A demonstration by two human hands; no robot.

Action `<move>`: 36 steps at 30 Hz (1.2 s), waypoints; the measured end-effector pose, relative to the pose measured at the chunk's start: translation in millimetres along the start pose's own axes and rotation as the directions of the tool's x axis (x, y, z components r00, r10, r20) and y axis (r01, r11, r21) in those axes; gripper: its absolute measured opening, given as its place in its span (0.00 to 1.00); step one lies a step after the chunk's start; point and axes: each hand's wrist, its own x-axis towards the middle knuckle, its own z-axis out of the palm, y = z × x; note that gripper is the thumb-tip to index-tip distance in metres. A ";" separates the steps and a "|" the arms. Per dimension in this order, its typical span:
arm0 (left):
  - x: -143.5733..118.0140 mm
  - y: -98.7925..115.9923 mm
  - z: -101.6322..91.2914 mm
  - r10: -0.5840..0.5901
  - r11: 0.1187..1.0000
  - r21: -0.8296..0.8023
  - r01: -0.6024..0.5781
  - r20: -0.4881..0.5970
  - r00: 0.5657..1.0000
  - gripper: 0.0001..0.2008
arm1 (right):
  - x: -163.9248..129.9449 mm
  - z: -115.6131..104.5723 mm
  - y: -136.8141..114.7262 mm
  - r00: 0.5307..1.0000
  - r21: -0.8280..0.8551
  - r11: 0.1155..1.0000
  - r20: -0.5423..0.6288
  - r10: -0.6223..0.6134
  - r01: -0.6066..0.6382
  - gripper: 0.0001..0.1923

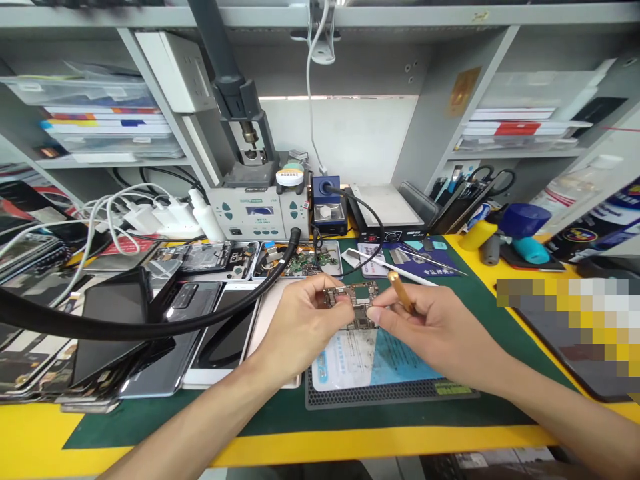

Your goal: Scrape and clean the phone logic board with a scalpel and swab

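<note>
Black pad (360, 398): lies near the green mat's (280, 427) front edge; a slipped board could hit it.
Left hand (300, 327): pinches the circuit board (361, 312) by its left side; squeezing hard could damage small parts.
Right hand (440, 333): grips a brass-coloured tool (400, 291), fingertips at the board's right edge; loosened fingers could drop the tool.
Circuit board: held above the printed sheet's (345, 363) back edge; uneven pulling could flex it.
Black hose (165, 327): arcs over phones toward the mat's left end; a snagging arm could drag it.
</note>
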 end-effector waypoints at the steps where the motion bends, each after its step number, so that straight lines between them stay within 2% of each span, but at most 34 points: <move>1: -0.1 0.0 0.4 -0.001 1.000 -0.001 0.001 -0.001 1.000 0.06 | 0.0 0.5 -0.1 1.000 -0.003 1.000 -0.002 0.001 -0.001 0.19; 12: -0.6 -0.9 5.3 -0.049 0.997 -0.060 0.046 -0.045 0.998 0.07 | -1.5 4.0 -1.9 0.999 0.006 0.999 -0.018 0.042 -0.042 0.20; 20: -0.6 0.1 3.4 -0.103 0.986 -0.130 0.104 0.020 0.995 0.06 | -0.7 -1.6 -0.8 0.997 0.057 0.996 0.036 0.069 -0.071 0.18; 26: -1.6 4.2 2.0 -0.145 0.974 -0.165 0.153 0.059 0.988 0.05 | 0.3 -5.1 -0.4 0.993 0.121 0.989 0.088 0.081 -0.091 0.20; 36: -3.2 4.6 1.0 -0.173 0.961 -0.201 0.190 0.096 0.980 0.05 | 0.3 -5.1 -1.5 0.995 0.078 0.994 0.072 0.070 -0.075 0.22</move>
